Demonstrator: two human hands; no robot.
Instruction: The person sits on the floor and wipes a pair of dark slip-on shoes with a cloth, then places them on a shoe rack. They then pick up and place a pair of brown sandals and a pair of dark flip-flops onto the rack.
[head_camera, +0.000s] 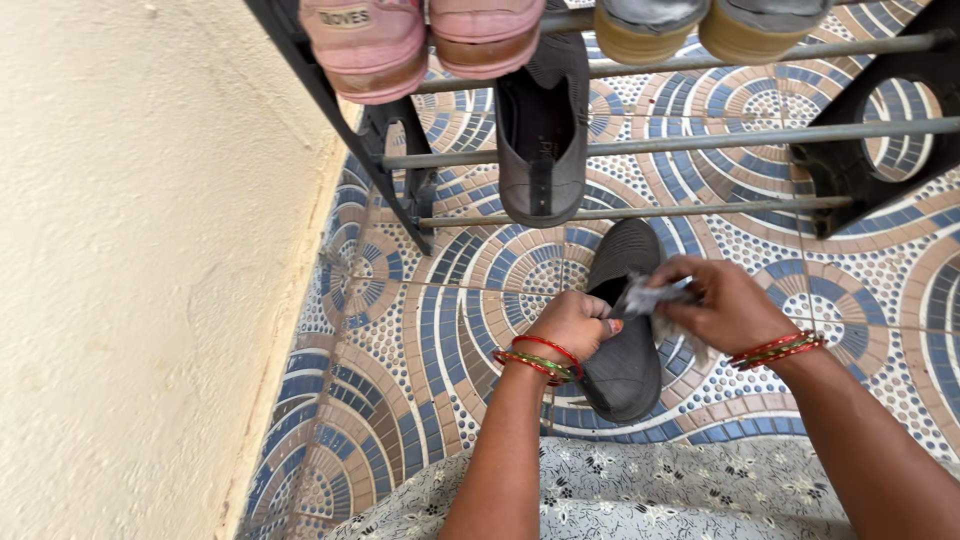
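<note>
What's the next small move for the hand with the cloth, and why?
Probably draw the right hand and its crumpled grey cloth along the black shoe: the left hand grips the shoe's edge, and the cloth sits at its opening.

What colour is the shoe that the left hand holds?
The shoe in the left hand is dark grey, almost black, as the head view shows.

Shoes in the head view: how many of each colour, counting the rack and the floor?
Pink shoes on the rack's top row: 2
Grey shoes with tan soles on the top row: 2
Dark shoe on a lower rack bar: 1
Dark shoe in the hands: 1
Total: 6
</note>
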